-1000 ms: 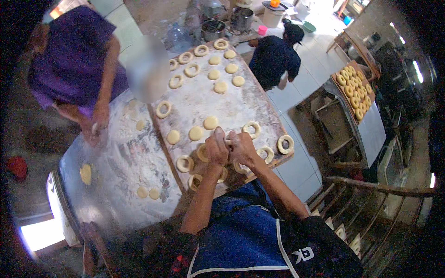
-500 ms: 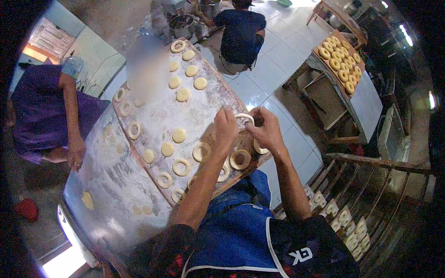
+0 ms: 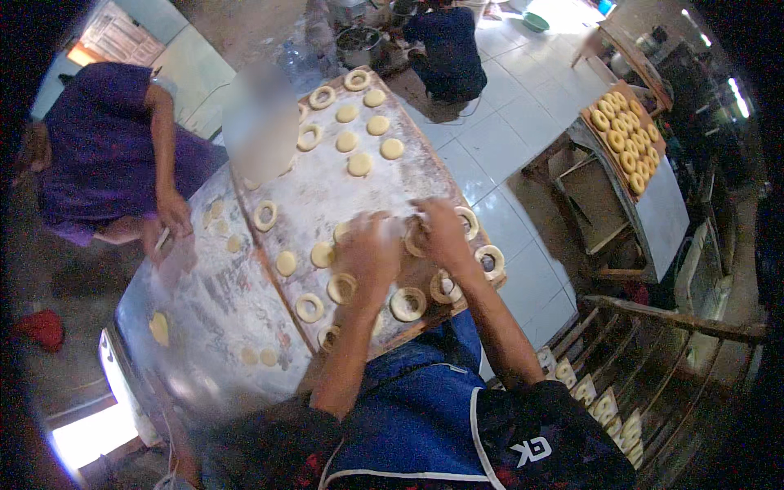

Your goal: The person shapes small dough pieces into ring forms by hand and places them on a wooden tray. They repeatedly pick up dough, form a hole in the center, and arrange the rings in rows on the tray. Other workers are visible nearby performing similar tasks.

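Observation:
My left hand (image 3: 371, 249) and my right hand (image 3: 441, 233) hover close together over the floured wooden board (image 3: 359, 193). Both are smeared by motion, with fingers bent downward. A pale blur shows between them; I cannot tell whether it is dough in the fingers. Beneath my right fingers is a dough ring (image 3: 411, 245), partly hidden. Nearer to me lie more rings, among them a dough ring (image 3: 407, 318) by the front edge and a dough ring (image 3: 489, 247) at the right corner. Flat dough discs (image 3: 392, 149) sit farther up the board, and others lie left of my left hand.
At left, a person in purple (image 3: 106, 155) leans by the floured metal table (image 3: 220, 302). Another person (image 3: 449, 53) crouches beyond the board, near pots. At right, a side table bears a tray of dough rings (image 3: 625, 135); below it stands a slatted rack (image 3: 678, 318).
The ring held up between my hands has left that raised spot, and both hands are lower over the board. My view has shifted. The person in purple has a hand farther over the table.

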### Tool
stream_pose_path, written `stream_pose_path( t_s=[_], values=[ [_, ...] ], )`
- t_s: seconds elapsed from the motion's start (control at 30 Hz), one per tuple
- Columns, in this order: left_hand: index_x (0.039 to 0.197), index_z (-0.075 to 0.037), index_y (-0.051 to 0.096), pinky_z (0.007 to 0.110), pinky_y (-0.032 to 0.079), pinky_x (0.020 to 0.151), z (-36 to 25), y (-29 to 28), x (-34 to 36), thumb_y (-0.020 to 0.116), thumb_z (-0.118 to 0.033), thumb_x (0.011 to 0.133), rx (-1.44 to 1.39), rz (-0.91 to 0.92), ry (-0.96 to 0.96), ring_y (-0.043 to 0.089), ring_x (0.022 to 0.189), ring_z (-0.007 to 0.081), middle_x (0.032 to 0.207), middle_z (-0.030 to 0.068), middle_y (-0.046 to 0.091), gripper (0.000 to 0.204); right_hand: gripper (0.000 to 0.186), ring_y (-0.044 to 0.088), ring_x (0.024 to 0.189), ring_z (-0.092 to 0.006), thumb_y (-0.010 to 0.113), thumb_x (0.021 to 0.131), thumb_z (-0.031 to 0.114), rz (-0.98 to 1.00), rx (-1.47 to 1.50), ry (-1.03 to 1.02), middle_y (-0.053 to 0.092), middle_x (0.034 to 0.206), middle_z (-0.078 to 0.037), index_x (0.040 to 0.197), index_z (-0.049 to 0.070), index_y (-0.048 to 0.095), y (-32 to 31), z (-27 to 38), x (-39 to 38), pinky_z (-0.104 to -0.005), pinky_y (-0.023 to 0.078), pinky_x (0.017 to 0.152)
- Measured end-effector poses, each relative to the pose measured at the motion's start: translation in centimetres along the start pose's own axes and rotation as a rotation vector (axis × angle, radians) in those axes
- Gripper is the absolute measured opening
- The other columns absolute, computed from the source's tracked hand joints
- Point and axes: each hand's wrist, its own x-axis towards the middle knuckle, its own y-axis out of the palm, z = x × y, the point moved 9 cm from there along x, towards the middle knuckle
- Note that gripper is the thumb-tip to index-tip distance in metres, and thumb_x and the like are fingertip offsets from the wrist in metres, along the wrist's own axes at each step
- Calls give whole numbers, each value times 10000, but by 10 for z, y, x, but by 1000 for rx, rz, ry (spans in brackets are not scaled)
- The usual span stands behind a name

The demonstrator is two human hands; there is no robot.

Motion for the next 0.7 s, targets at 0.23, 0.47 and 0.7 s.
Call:
stream_pose_path(
  t_s=[0.23,0.47,0.7],
  values=[
    [1162,-44,559,486,452,963,106,-44,-30,664,-274,867,578,218,-4,546,1188,340,1215,197,598,389,256,590,949,-405,575,859,148,-199,-365,-472,618,1006,-258,1014,-51,622,99,116,4,-488,472,859],
    [1138,-38,600,396,495,896,158,-99,-102,739,-171,819,-545,19,-259,651,992,301,1033,171,681,372,258,692,799,-266,750,691,16,230,53,-74,704,895,-144,942,34,692,121,111,15,-357,546,730],
    [1077,9,647,428,529,842,321,-171,-252,694,-49,835,-175,-222,-727,653,977,346,1073,201,652,252,331,689,804,-299,760,727,165,481,63,-397,690,843,-166,1004,19,652,255,247,-67,-436,533,741]
  ],
)
